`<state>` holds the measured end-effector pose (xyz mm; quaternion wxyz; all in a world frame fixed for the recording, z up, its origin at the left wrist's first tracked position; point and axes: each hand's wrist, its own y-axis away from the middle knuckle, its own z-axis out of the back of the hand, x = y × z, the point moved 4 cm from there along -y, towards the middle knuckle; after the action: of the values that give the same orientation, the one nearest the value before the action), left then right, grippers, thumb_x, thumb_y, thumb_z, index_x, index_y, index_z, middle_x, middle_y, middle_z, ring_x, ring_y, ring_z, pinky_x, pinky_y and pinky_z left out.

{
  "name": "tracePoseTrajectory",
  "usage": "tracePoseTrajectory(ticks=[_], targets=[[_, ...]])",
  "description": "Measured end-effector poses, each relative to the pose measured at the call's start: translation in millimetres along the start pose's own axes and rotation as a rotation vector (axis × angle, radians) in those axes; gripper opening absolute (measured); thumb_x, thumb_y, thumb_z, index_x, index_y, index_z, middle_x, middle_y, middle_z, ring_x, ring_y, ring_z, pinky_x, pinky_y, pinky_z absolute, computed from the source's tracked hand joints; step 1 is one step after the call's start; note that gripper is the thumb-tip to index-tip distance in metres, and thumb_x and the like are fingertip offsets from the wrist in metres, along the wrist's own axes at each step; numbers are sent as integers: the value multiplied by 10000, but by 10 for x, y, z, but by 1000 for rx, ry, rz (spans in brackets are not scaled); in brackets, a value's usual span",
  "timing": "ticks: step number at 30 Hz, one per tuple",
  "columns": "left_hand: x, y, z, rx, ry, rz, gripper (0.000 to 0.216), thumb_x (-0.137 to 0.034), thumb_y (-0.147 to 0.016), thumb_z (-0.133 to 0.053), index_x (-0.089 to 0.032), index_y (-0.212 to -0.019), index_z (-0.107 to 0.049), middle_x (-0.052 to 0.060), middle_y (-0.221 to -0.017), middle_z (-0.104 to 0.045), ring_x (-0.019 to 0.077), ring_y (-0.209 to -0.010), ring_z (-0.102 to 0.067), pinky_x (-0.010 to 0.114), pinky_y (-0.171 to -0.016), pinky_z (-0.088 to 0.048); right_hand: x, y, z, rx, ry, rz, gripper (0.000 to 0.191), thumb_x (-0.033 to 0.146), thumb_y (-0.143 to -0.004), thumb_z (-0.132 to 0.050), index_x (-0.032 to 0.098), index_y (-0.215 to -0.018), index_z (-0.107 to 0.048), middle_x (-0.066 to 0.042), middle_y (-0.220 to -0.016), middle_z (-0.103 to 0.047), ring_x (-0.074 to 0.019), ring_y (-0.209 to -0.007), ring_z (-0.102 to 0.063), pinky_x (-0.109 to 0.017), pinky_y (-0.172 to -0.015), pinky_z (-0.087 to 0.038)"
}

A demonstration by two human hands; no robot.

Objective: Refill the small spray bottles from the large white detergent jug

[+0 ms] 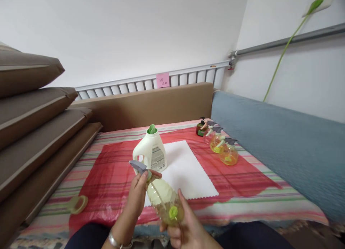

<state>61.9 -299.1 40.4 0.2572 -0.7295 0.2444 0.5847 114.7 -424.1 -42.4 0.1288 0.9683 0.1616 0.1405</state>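
A clear spray bottle [164, 197] with yellowish liquid is tilted in front of me, held in both hands. My left hand [138, 193] is closed round its neck, just below the grey trigger head [139, 166]. Lower down, my right hand [188, 224] grips the body near its base. Inside the bottle a dip tube runs down, and a bright green round piece shows at the bottom. Just behind stands a cream detergent jug [156, 153], upright, with a green spout in its open neck. A white mat with a scalloped edge [188, 173] lies beneath and beside the jug.
Several bottles stand in a row at the right: an orange spray bottle [229, 156], a yellow one [216, 144], a pink one [208, 137] and a dark green pump bottle [200, 129]. A pale green ring-shaped piece [78, 204] lies left. Brown cushions [45, 127] are stacked beyond it.
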Motion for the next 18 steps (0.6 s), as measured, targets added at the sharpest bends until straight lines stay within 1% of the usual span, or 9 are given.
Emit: tracePoseTrajectory(ticks=[2,4,7,10,12,13,14,16,18], targets=[[1,16,-24,55,25,4,398,-464,-775,-524,-110,-882,-672,142,-919,-672,276,-881,-585,375,-811,-418,11,-7,17,18,-16,-1,835,807,-694,-285,68,-887,-624,-126,-616,-669,-79,-344,-490,-170,-333,-336],[18,47,-47,135,49,11,437,-470,-758,-559,-139,-1034,-627,144,-1011,-652,296,-971,-563,405,-873,-393,18,-5,24,52,-27,-5,829,812,-691,-273,77,-834,-628,-122,-620,-671,-64,-331,-466,-166,-336,-326],[70,120,-67,265,89,27,596,-479,-702,-640,-211,-1216,-506,141,-1156,-589,312,-1080,-514,438,-926,-364,26,-5,19,118,-20,-13,848,824,-680,-250,79,-816,-632,-102,-602,-666,-51,-315,-436,-167,-341,-337],[161,207,-56,371,103,42,758,-453,-609,-740,-266,-1276,-433,134,-1247,-521,315,-1137,-476,450,-956,-344,33,-55,23,184,61,-20,874,824,-687,-205,65,-741,-635,-53,-461,-597,-56,-282,-416,-157,-306,-300],[242,262,-16,409,99,35,822,-430,-560,-781,-281,-1282,-418,132,-1252,-509,312,-1132,-479,457,-963,-339,44,-132,45,199,147,5,890,829,-682,-184,61,-716,-633,-72,-473,-609,-57,-274,-426,-146,-267,-221],[283,284,22,404,95,24,835,-417,-550,-791,-284,-1282,-413,133,-1249,-508,311,-1129,-482,459,-963,-341,49,-177,61,195,191,23,896,835,-674,-185,61,-730,-633,-97,-520,-636,-59,-284,-447,-142,-261,-196],[320,301,75,385,88,13,835,-406,-550,-795,-285,-1281,-411,134,-1247,-508,310,-1130,-483,458,-963,-343,53,-221,80,183,229,43,895,840,-664,-196,66,-762,-634,-115,-577,-660,-65,-310,-480,-136,-268,-199],[367,322,227,310,67,-11,819,-393,-552,-797,-278,-1270,-419,139,-1244,-513,315,-1136,-485,455,-956,-358,62,-288,131,135,293,79,874,848,-643,-245,91,-857,-626,-107,-630,-675,-93,-399,-556,-134,-326,-293],[358,325,437,205,33,-36,810,-394,-539,-803,-260,-1249,-439,150,-1228,-532,324,-1123,-502,451,-942,-378,93,-308,216,38,334,133,826,837,-629,-335,141,-991,-592,-77,-663,-682,-118,-492,-603,-161,-425,-391]])
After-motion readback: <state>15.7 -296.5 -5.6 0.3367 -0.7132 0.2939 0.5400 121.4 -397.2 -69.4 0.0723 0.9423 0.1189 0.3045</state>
